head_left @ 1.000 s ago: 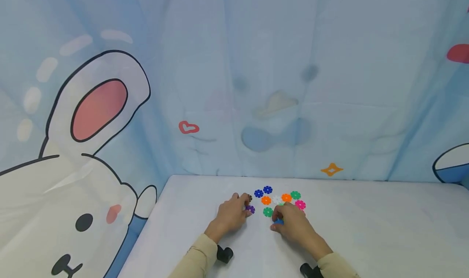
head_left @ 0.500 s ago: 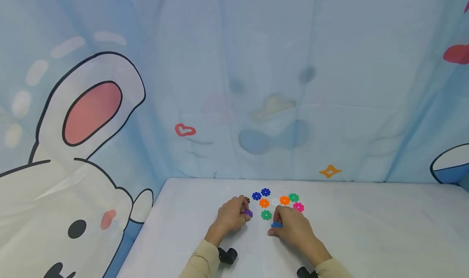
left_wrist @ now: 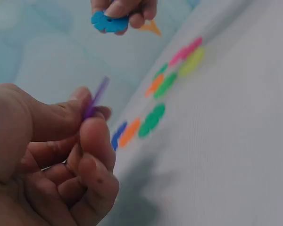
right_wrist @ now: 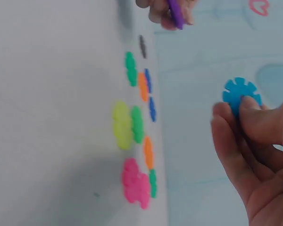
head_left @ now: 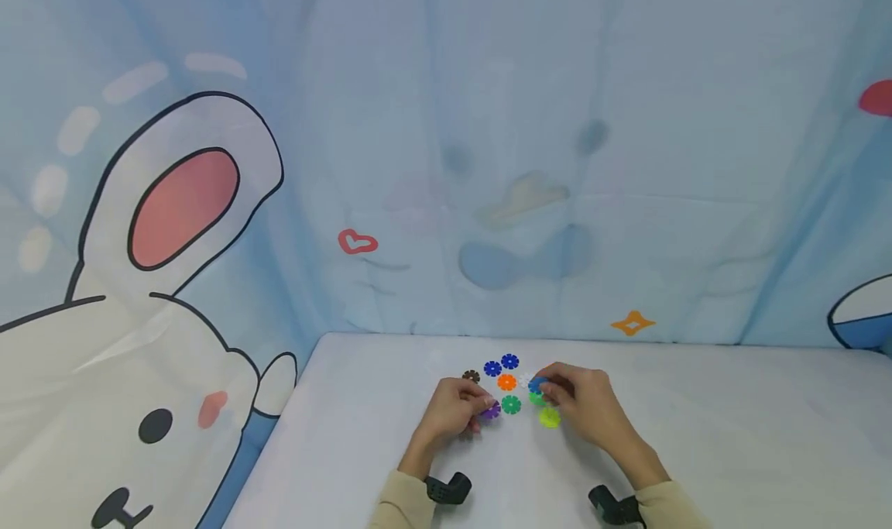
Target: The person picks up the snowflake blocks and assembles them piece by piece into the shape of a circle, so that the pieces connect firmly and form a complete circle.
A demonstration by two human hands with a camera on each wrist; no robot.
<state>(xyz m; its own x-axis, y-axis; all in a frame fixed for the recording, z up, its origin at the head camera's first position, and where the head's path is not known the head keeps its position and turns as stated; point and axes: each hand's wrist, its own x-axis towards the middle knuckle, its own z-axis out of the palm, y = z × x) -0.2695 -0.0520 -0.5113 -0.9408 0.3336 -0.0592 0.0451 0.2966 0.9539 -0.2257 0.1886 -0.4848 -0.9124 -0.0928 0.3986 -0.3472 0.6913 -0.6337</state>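
Note:
My left hand [head_left: 451, 407] pinches a purple notched disc [head_left: 492, 410] between thumb and forefinger, raised off the table. In the left wrist view that purple disc [left_wrist: 97, 98] appears nearly edge-on. A blue notched disc [head_left: 536, 386] is pinched by my right hand [head_left: 588, 401], also lifted; the right wrist view shows the toothed rim of this blue disc [right_wrist: 239, 93] face-on. The two held discs are apart. Between and behind the hands lie a green disc [head_left: 511, 404], an orange disc [head_left: 506, 382] and a yellow disc [head_left: 550, 417].
A brown disc [head_left: 471, 376] and two dark blue discs lie towards the back of the white table [head_left: 732, 428]. Pink discs [right_wrist: 135, 183] lie on the right, hidden by my right hand in the head view. A printed curtain [head_left: 523, 126] hangs behind the table.
Both hands have risen from the table with their discs, the purple in the left and the blue in the right. The right hand has moved right and away, uncovering the yellow disc.

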